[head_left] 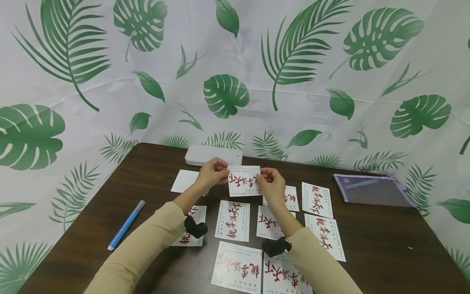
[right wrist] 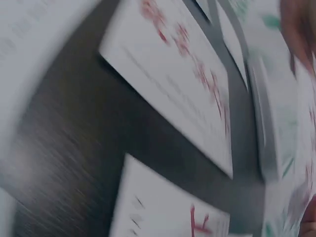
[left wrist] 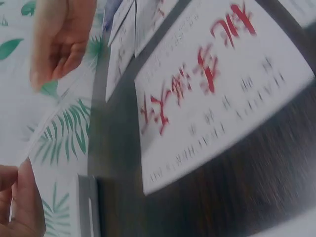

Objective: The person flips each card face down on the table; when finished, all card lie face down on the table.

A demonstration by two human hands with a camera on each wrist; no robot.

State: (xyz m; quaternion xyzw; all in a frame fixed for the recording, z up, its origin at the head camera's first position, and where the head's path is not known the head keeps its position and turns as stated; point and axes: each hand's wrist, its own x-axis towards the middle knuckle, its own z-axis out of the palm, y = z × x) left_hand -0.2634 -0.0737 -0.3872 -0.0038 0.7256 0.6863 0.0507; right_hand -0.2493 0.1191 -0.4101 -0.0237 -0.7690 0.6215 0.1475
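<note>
A white card (head_left: 244, 181) with red Chinese characters is held up above the table by both hands. My left hand (head_left: 213, 173) pinches its left edge, and my right hand (head_left: 272, 185) pinches the right edge. Both hands also appear in the left wrist view, the left (left wrist: 22, 202) low in the corner and the right (left wrist: 64, 39) higher up. Several similar cards lie below, among them one upright-lettered card (head_left: 232, 222) in the middle. A plain white card (head_left: 182, 181) rests beside the left hand, partly hidden by it.
On the dark table (head_left: 382, 245), a blue marker (head_left: 126, 225) lies at the left. A white case (head_left: 214, 155) stands at the back edge. At the back right is a mesh zip pouch (head_left: 374, 190) with a pen inside. A leaf-patterned cloth (head_left: 235, 53) hangs behind.
</note>
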